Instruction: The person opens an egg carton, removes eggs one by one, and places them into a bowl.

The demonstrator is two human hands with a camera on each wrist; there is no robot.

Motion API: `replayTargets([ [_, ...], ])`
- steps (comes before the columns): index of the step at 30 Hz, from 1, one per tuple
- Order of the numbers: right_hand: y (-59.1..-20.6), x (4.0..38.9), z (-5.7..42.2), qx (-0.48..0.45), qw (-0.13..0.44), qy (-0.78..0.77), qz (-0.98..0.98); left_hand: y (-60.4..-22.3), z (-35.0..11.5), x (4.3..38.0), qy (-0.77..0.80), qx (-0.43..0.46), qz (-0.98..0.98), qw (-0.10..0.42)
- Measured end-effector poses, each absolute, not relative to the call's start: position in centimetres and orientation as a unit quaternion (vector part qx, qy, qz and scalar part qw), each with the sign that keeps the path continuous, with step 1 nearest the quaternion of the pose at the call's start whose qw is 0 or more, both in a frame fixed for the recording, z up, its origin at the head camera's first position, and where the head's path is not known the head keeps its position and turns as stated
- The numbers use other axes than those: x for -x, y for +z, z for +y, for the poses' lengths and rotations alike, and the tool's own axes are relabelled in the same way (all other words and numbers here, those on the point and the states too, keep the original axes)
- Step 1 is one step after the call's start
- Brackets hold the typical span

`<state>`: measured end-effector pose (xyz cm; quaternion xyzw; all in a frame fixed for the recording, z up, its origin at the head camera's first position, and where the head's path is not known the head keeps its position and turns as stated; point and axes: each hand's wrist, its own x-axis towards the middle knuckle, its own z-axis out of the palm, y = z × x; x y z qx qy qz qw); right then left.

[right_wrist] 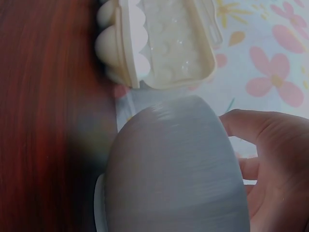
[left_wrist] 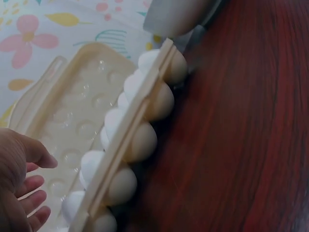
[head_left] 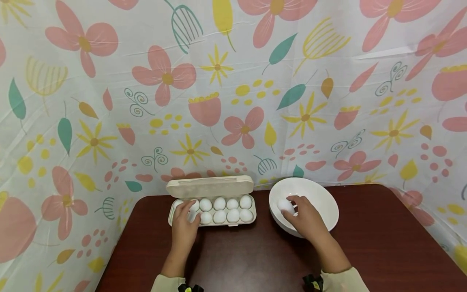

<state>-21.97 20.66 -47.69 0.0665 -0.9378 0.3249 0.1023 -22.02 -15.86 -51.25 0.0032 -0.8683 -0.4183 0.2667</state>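
Observation:
A cream egg carton [head_left: 213, 224] stands with its lid [head_left: 209, 187] raised, and several white eggs [head_left: 219, 204] sit in its two rows. Over the carton's left end is my left hand [head_left: 185, 227], fingers bent and spread from the thumb. The left wrist view shows no egg between the fingers of that hand [left_wrist: 19, 181]. To the right, my right hand [head_left: 308, 217] pinches a white egg [head_left: 285, 205] between thumb and fingers, inside the white bowl [head_left: 324, 198]. In the right wrist view the bowl's outer wall [right_wrist: 174, 169] hides the egg and most fingertips.
Carton and bowl stand side by side near the back of a dark red-brown wooden table [head_left: 240, 259], with a gap between them. Directly behind the table hangs a flower-print cloth [head_left: 233, 81]. The carton's raised lid leans back toward it.

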Motion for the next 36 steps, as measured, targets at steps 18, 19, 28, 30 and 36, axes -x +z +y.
replayTargets([
  [18,-47.9,22.3,20.8,-0.056,0.019,0.277,-0.959,-52.5,-17.3,22.6,-0.382,-0.026,-0.892,0.241],
  [19,-47.9,22.3,20.8,-0.056,0.016,0.276,-0.96,-52.5,-17.3,22.6,-0.382,-0.028,-0.893,0.237],
  [28,-47.8,22.2,20.8,-0.048,-0.004,0.274,-0.96,-52.8,-17.3,22.6,-0.384,-0.048,-0.9,0.202],
  [30,-47.8,22.2,20.8,-0.045,-0.008,0.27,-0.962,-52.9,-17.3,22.7,-0.382,-0.05,-0.901,0.2],
  [36,-47.9,22.0,20.7,-0.043,-0.007,0.257,-0.965,-53.0,-17.2,22.6,-0.374,-0.051,-0.904,0.202],
])
